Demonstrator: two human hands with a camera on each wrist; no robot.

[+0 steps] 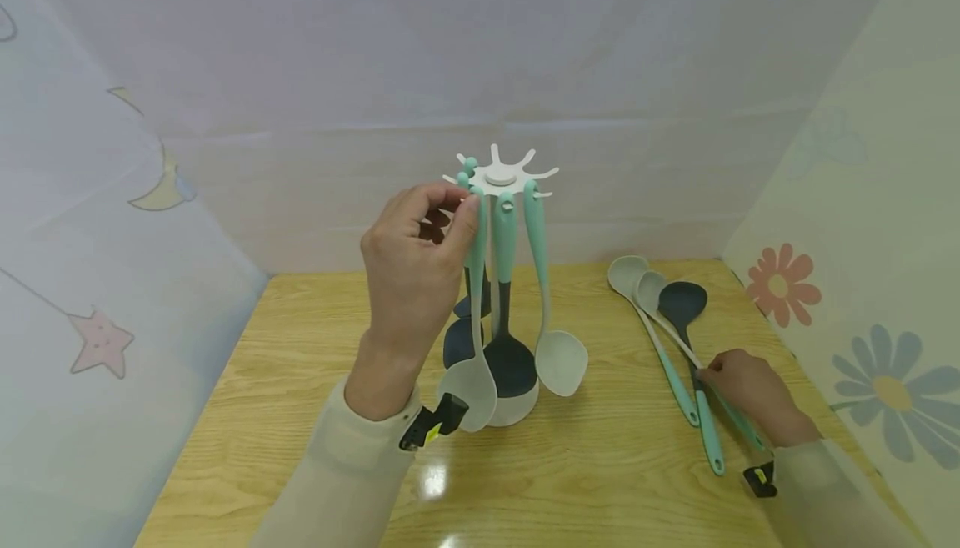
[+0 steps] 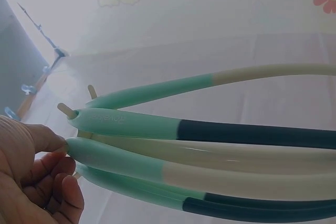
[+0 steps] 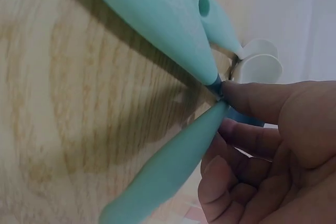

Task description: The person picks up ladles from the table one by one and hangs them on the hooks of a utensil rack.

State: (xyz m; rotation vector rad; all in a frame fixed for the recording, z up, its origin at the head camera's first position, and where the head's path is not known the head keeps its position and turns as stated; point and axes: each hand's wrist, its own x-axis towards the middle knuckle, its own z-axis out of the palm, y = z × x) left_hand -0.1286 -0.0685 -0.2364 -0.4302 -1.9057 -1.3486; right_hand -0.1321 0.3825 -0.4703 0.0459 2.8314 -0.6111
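Observation:
A white rack [image 1: 501, 176] with radiating hooks stands on the table, hung with kitchen utensils with mint-green handles. My left hand [image 1: 415, 256] pinches the handle's top end of a white spoon [image 1: 474, 385] hanging at the rack's front left. Beside it hang a dark ladle [image 1: 512, 364] and another white spoon [image 1: 562, 362]. On the right, my right hand [image 1: 753, 389] pinches a white-headed ladle [image 3: 170, 166] where its pale shaft meets the green handle; this ladle lies on the table, crossing a dark ladle [image 1: 682, 304].
Another white-headed ladle [image 1: 628, 271] lies left of the crossed pair. Behind the front utensils, partly hidden dark utensils [image 1: 459, 343] hang on the rack's left. The wooden table [image 1: 300, 414] meets pale cloth walls at the back and sides.

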